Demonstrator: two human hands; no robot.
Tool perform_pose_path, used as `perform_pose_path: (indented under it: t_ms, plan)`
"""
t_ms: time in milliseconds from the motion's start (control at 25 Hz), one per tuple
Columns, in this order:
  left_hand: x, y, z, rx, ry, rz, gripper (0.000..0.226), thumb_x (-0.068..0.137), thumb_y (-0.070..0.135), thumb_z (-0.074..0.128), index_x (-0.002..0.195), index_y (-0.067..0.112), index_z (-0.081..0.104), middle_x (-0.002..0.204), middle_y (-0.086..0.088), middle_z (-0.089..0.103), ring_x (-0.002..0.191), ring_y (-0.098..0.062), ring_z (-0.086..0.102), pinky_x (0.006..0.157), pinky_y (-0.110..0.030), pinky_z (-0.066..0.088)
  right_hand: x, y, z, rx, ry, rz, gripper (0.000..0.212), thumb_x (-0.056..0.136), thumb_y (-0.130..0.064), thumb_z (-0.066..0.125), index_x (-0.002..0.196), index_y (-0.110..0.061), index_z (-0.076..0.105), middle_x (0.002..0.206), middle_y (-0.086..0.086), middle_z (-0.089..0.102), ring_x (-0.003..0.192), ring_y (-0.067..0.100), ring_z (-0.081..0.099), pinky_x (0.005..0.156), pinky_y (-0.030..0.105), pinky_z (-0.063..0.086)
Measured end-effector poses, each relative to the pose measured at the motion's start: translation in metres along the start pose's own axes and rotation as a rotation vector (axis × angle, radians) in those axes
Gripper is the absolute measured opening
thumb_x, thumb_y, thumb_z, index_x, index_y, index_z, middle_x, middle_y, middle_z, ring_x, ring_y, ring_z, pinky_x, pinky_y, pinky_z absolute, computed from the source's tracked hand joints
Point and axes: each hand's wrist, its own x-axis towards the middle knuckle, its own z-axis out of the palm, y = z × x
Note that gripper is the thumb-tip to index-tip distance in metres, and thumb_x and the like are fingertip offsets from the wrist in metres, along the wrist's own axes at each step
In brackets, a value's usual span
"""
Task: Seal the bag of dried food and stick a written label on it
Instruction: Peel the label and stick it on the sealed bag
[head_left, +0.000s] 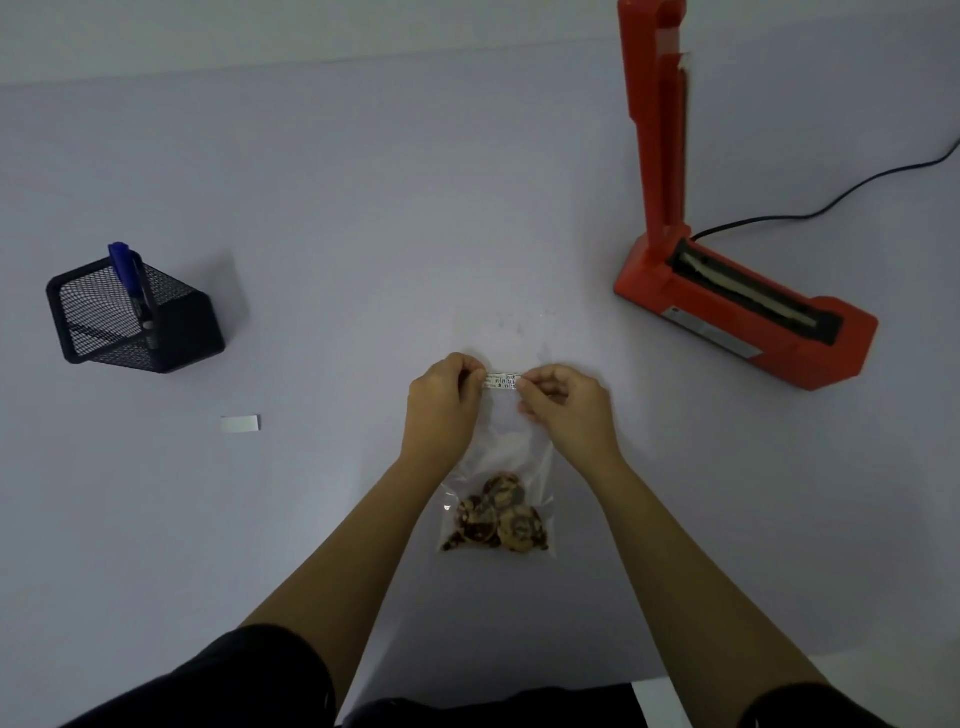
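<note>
Our fingertips (474, 378) meet on a narrow white label (501, 381), one pinch at each end: the left hand (441, 397) has its thumb and curled fingers closed on the label's left end, and the right hand (566, 402) pinches the right end the same way, its other fingers curled loosely underneath. The label stretches flat between the two hands, with small dark printed or written marks along it that we cannot read. It sits right at the far edge of a clear plastic bag (506, 457); whether it already touches the film we cannot tell. The bag lies flat on the pale table (363, 208) directly in front of us, running lengthwise between our forearms, and the dried food (493, 519), brown mottled slices, is heaped at its near end. The upper part of the bag is see-through film, partly hidden by our hands. Further out to the left, a small white slip (240, 424) lies by itself on the table, well apart from the bag. Beyond it stands a black mesh pen holder (171, 332), with a blue-capped pen (130, 280) standing in it and leaning. To the right, well apart from the bag, sits an orange heat sealer (779, 353), its arm (657, 104) raised upright and the sealing strip on the base exposed. A black cable (831, 197) runs from the back of the sealer off the right edge.
</note>
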Motion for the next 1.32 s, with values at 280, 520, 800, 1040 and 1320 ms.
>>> perform_pose_path:
  t_ms: [280,520,800,1040,1320]
  plan:
    - [0.004,0.001,0.006,0.05,-0.008,-0.004,0.014,0.093,0.013,0.052,0.09,0.006,0.063,0.083,-0.007,0.066,0.069,-0.018,0.054,0.063,-0.024,0.038,0.002,0.0,0.005,-0.187,0.087,-0.052,0.001,0.08,-0.017,0.066,0.079,-0.018,0.066,0.071,0.001,0.07,0.068,0.017,0.068,0.068,0.03,0.057]
    - [-0.001,0.004,0.013,0.201,0.033,0.141,0.01,0.09,0.003,0.053,0.088,-0.002,0.062,0.084,-0.018,0.064,0.072,-0.033,0.06,0.061,-0.034,0.042,0.002,-0.005,0.012,-0.374,0.175,-0.152,0.002,0.078,-0.015,0.065,0.078,-0.013,0.066,0.062,-0.009,0.06,0.057,0.004,0.055,0.057,0.014,0.044]
    - [-0.005,-0.015,0.009,0.267,0.163,0.308,0.011,0.087,0.008,0.056,0.088,-0.001,0.062,0.081,-0.016,0.062,0.064,-0.03,0.06,0.052,-0.029,0.048,-0.008,0.007,0.005,-0.537,0.193,-0.387,0.014,0.086,-0.015,0.062,0.095,-0.007,0.057,0.086,0.001,0.057,0.075,0.011,0.052,0.07,0.019,0.042]
    - [-0.017,-0.048,0.002,0.473,0.102,0.467,0.033,0.082,0.008,0.06,0.115,0.01,0.059,0.101,-0.018,0.061,0.08,-0.034,0.058,0.067,-0.04,0.053,-0.008,0.027,-0.005,-0.745,0.004,-0.594,0.028,0.09,-0.023,0.054,0.116,-0.014,0.057,0.112,0.006,0.057,0.101,0.019,0.05,0.088,0.032,0.042]
    - [-0.018,-0.048,0.001,0.549,0.088,0.394,0.04,0.085,0.024,0.047,0.123,0.025,0.061,0.111,-0.011,0.06,0.085,-0.028,0.056,0.066,-0.034,0.045,-0.005,0.025,-0.007,-0.892,-0.01,-0.617,0.041,0.09,-0.03,0.046,0.129,-0.016,0.051,0.117,0.007,0.054,0.106,0.017,0.044,0.085,0.039,0.044]
